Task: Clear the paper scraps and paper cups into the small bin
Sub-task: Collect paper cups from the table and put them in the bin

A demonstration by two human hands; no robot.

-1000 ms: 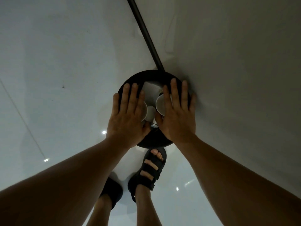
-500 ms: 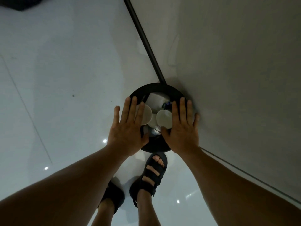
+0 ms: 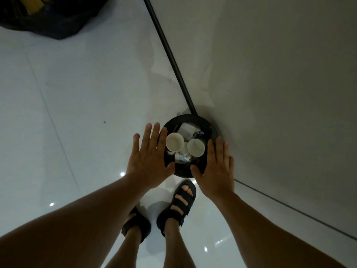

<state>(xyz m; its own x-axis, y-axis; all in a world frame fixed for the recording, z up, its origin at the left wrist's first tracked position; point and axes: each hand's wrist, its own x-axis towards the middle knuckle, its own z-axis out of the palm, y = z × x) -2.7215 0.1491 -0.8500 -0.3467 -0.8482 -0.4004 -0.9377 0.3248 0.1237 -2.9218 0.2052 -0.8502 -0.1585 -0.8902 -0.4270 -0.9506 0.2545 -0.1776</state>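
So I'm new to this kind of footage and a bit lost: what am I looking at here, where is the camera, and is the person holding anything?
There is no machine. The camera sits on a person's head and looks down, so the bare arms reach in from the bottom. The left hand and right hand are open and flat, fingers spread, holding nothing. Between them a small black bin stands on the white tiled floor, against a grey wall. Inside lie two white paper cups, one to the left and one to the right, with paper scraps around them. Below are the person's feet in black sandals. A dark bag lies at top left.
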